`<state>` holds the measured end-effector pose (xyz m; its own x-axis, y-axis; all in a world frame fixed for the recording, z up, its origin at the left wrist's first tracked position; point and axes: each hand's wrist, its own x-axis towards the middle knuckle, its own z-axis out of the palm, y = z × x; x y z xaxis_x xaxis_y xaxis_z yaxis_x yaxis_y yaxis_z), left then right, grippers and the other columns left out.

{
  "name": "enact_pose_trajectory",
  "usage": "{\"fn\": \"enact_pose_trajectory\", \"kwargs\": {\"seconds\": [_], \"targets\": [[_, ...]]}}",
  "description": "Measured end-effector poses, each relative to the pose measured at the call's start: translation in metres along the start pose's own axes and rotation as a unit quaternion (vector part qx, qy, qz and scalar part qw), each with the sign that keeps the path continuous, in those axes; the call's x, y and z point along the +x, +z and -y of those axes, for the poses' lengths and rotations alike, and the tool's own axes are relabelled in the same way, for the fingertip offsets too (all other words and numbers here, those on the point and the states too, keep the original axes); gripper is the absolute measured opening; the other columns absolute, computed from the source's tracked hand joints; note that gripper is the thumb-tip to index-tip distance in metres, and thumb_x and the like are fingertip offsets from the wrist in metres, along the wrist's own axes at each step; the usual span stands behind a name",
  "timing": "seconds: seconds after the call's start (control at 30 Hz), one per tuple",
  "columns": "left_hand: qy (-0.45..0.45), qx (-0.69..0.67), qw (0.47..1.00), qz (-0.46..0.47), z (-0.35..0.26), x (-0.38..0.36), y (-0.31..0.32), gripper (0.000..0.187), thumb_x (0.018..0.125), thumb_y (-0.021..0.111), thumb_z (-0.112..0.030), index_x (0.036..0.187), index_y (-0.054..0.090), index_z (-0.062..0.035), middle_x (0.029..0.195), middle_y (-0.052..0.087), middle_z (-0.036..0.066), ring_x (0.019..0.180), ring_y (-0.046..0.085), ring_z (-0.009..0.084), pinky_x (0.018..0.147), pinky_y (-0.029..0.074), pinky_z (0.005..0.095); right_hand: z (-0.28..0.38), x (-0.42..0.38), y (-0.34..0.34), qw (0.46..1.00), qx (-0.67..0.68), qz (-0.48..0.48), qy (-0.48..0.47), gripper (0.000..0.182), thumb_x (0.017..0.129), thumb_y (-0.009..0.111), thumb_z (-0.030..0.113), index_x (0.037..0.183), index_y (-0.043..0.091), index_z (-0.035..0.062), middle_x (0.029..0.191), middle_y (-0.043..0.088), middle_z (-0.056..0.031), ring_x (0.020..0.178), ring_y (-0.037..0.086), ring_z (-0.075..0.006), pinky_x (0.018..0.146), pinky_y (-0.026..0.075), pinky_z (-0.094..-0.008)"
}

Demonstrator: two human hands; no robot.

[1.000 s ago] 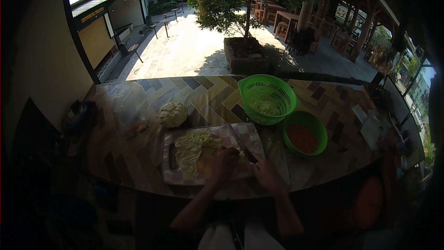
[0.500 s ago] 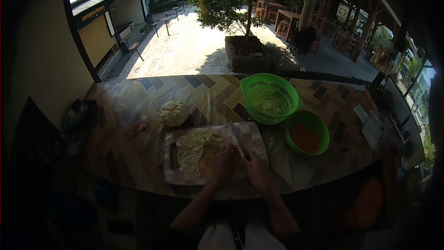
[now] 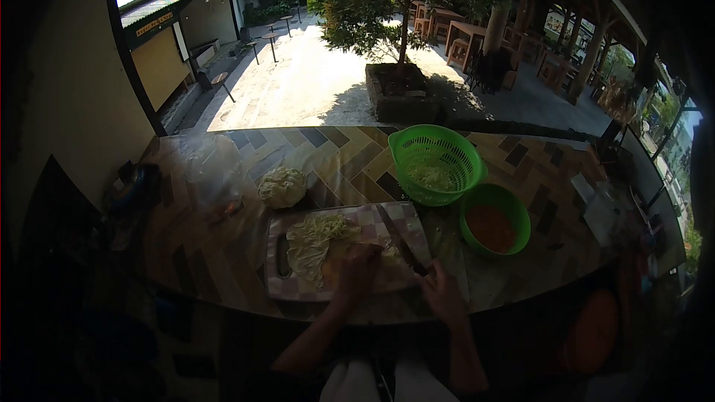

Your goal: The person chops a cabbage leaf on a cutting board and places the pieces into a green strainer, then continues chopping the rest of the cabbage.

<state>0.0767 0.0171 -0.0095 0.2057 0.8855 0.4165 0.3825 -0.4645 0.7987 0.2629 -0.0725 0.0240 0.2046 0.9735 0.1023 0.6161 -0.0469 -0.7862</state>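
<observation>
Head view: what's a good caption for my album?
Right hand holds a knife; shredded cabbage lies on a cutting board.

A pale wall rises at the left of a desk whose top has a herringbone pattern in browns and greys, lying in shade. Beyond it, strong sunlight whitens a paved yard, where a leafy tree stands in a square planter and casts a shadow. A low building with a corrugated roof lines the left; on the right, wooden tables stand near a thick post under a shaded shelter.
</observation>
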Motion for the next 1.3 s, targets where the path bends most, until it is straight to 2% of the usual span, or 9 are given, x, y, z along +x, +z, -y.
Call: {"fn": "enact_pose_trajectory", "kwargs": {"seconds": [0.1, 0.2, 0.3, 0.5, 0.7, 0.8, 1.0, 1.1, 1.3], "targets": [[-0.040, -0.029, 0.999, 0.022, -0.008, 0.004, -0.010, 0.020, 0.083, 0.061, -0.002, 0.102, 0.069, -0.0047, 0.105, 0.068, 0.016, 0.102, 0.063, 0.0319, 0.083, 0.050, 0.0392, 0.001, 0.000, -0.015, 0.998, 0.038, 0.007, 0.049, 0.031, 0.091, 0.065, 0.026, 0.108, 0.053, 0.0024, 0.059, 0.060, -0.0091, 0.053, 0.060, -0.0137, 0.051, 0.043, -0.0334], [0.071, 0.015, 0.997, 0.036, -0.004, 0.013, -0.021, 0.022, 0.083, 0.060, 0.000, 0.102, 0.070, -0.0059, 0.112, 0.067, 0.013, 0.109, 0.061, 0.0308, 0.091, 0.048, 0.0390, 0.001, -0.002, -0.021, 0.998, 0.025, 0.017, 0.058, 0.030, 0.091, 0.063, 0.023, 0.106, 0.054, -0.0005, 0.078, 0.064, -0.0223, 0.075, 0.066, -0.0387, 0.062, 0.047, -0.0423], [0.102, 0.064, 0.989, 0.086, 0.001, 0.020, -0.030, 0.023, 0.082, 0.062, -0.001, 0.102, 0.070, -0.0055, 0.116, 0.066, 0.011, 0.111, 0.060, 0.0302, 0.096, 0.046, 0.0406, 0.000, -0.006, -0.020, 1.000, -0.021, -0.009, -0.005, 0.031, 0.091, 0.063, 0.023, 0.108, 0.056, -0.0012, 0.081, 0.065, -0.0241, 0.080, 0.066, -0.0398, 0.063, 0.047, -0.0429], [0.029, 0.073, 0.991, 0.106, -0.007, 0.002, -0.029, 0.021, 0.077, 0.067, -0.007, 0.098, 0.071, -0.0052, 0.123, 0.062, 0.012, 0.116, 0.055, 0.0324, 0.096, 0.045, 0.0422, -0.019, -0.003, -0.016, 0.998, -0.032, -0.029, 0.034, 0.034, 0.090, 0.064, 0.026, 0.113, 0.062, 0.0002, 0.086, 0.066, -0.0257, 0.085, 0.066, -0.0403, 0.069, 0.050, -0.0455], [0.009, 0.129, 0.991, 0.027, -0.020, -0.014, -0.016, 0.026, 0.077, 0.068, -0.008, 0.101, 0.067, -0.0008, 0.112, 0.063, 0.015, 0.109, 0.055, 0.0336, 0.091, 0.046, 0.0424, -0.010, -0.003, -0.020, 0.996, -0.067, -0.052, 0.034, 0.034, 0.092, 0.063, 0.026, 0.110, 0.065, -0.0028, 0.093, 0.067, -0.0268, 0.089, 0.065, -0.0407, 0.074, 0.051, -0.0446], [-0.025, 0.017, 0.990, 0.137, -0.008, -0.015, -0.025, 0.034, 0.077, 0.069, -0.010, 0.109, 0.064, -0.0001, 0.108, 0.063, 0.016, 0.108, 0.055, 0.0338, 0.091, 0.046, 0.0418, -0.014, 0.000, -0.017, 0.994, -0.072, -0.076, 0.002, 0.035, 0.092, 0.062, 0.025, 0.111, 0.065, -0.0039, 0.093, 0.066, -0.0271, 0.091, 0.065, -0.0409, 0.075, 0.051, -0.0445], [0.036, 0.109, 0.985, 0.126, -0.014, -0.021, -0.020, 0.038, 0.075, 0.074, -0.016, 0.108, 0.065, -0.0005, 0.106, 0.062, 0.014, 0.110, 0.053, 0.0332, 0.095, 0.044, 0.0409, -0.012, 0.008, -0.031, 0.998, -0.053, -0.026, 0.014, 0.039, 0.091, 0.064, 0.025, 0.115, 0.063, -0.0054, 0.096, 0.066, -0.0281, 0.094, 0.066, -0.0390, 0.078, 0.052, -0.0414], [0.042, 0.107, 0.982, 0.149, -0.012, -0.013, -0.025, 0.040, 0.073, 0.076, -0.017, 0.108, 0.065, -0.0004, 0.107, 0.061, 0.013, 0.112, 0.052, 0.0327, 0.097, 0.043, 0.0407, -0.033, 0.009, -0.028, 1.000, -0.019, -0.019, 0.012, 0.044, 0.088, 0.068, 0.030, 0.114, 0.064, -0.0059, 0.070, 0.066, -0.0164, 0.061, 0.065, -0.0224, 0.059, 0.048, -0.0357], [0.034, 0.085, 0.977, 0.193, -0.012, -0.007, -0.042, 0.037, 0.072, 0.074, -0.013, 0.107, 0.066, -0.0004, 0.106, 0.061, 0.014, 0.109, 0.055, 0.0320, 0.095, 0.045, 0.0406, -0.037, -0.021, -0.025, 0.999, 0.000, -0.003, 0.054, 0.046, 0.088, 0.069, 0.030, 0.113, 0.063, -0.0076, 0.066, 0.063, -0.0122, 0.055, 0.059, -0.0128, 0.054, 0.046, -0.0318]]}}
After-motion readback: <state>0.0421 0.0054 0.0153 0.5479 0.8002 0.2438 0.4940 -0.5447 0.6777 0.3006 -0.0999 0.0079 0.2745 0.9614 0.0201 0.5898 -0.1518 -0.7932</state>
